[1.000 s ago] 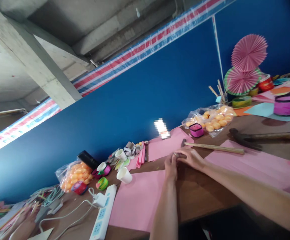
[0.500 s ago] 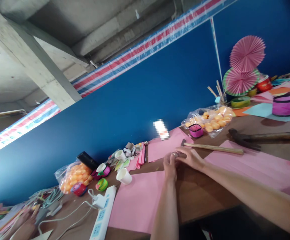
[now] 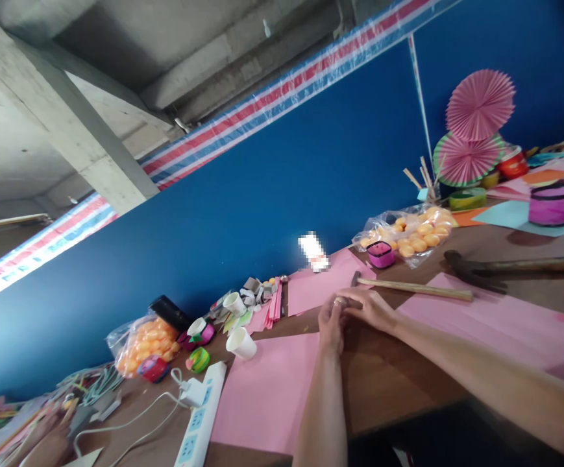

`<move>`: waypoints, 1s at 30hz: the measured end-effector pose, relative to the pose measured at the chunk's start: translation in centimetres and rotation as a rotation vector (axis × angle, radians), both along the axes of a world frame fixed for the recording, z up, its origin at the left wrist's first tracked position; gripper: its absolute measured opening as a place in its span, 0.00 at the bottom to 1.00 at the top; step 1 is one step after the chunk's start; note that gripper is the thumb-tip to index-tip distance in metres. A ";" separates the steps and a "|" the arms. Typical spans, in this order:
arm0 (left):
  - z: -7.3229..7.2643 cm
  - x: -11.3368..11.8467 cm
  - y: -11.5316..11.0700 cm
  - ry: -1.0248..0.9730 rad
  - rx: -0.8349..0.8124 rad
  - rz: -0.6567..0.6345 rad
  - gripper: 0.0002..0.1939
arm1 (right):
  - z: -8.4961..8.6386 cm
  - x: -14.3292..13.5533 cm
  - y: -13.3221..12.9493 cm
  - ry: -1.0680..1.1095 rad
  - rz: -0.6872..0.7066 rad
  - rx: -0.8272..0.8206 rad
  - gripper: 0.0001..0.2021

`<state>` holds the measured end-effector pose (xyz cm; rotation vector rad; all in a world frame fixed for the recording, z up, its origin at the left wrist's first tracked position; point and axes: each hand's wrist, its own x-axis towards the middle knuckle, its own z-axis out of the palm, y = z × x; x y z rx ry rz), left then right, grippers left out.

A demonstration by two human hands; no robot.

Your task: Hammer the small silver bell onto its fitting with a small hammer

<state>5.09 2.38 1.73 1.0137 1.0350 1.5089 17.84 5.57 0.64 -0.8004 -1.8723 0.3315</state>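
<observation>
My left hand (image 3: 331, 325) and my right hand (image 3: 372, 310) meet over the brown tabletop (image 3: 389, 383), fingertips together. Both are closed around a small shiny thing (image 3: 339, 301), too small and too covered by fingers to name. Just beyond my right hand lies a small hammer (image 3: 415, 288) with a pale wooden handle. A sheet of pink paper (image 3: 269, 392) lies to the left of my left hand, and another pink sheet (image 3: 496, 324) is partly behind my right forearm. More pink paper (image 3: 323, 279) lies ahead.
On the right rests a claw hammer (image 3: 529, 267). Bags of orange balls (image 3: 422, 237) and a pink box (image 3: 380, 254) stand at the back. Left are a paper cup (image 3: 241, 344), a power strip (image 3: 200, 415) with cables, and another person's hands (image 3: 50, 441).
My fingers have shifted very slightly around the small thing. Everything else stays in place.
</observation>
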 end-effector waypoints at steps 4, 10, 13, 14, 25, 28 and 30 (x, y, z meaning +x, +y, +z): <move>0.1 -0.2 -0.1 -0.004 -0.017 -0.063 0.16 | -0.2 -0.1 0.1 -0.008 0.002 0.024 0.15; 0.2 -0.3 -0.1 -0.002 -0.030 -0.104 0.15 | -0.4 -0.2 0.1 0.016 -0.016 0.037 0.13; 0.3 -0.3 -0.1 -0.059 -0.065 -0.047 0.16 | -0.4 -0.1 0.1 0.008 -0.022 0.020 0.13; 0.3 -0.2 -0.1 -0.081 -0.077 -0.019 0.16 | -0.4 -0.1 0.1 0.005 -0.025 0.011 0.13; 0.2 0.4 -0.1 -0.003 0.056 0.212 0.17 | -0.2 -0.2 0.0 -0.002 -0.030 -0.001 0.16; 0.4 0.2 -0.1 0.034 0.051 0.229 0.17 | -0.2 -0.1 0.0 -0.024 -0.028 0.016 0.19; 0.5 0.2 -0.1 0.016 0.038 0.266 0.18 | -0.3 -0.1 0.0 -0.029 -0.026 0.023 0.19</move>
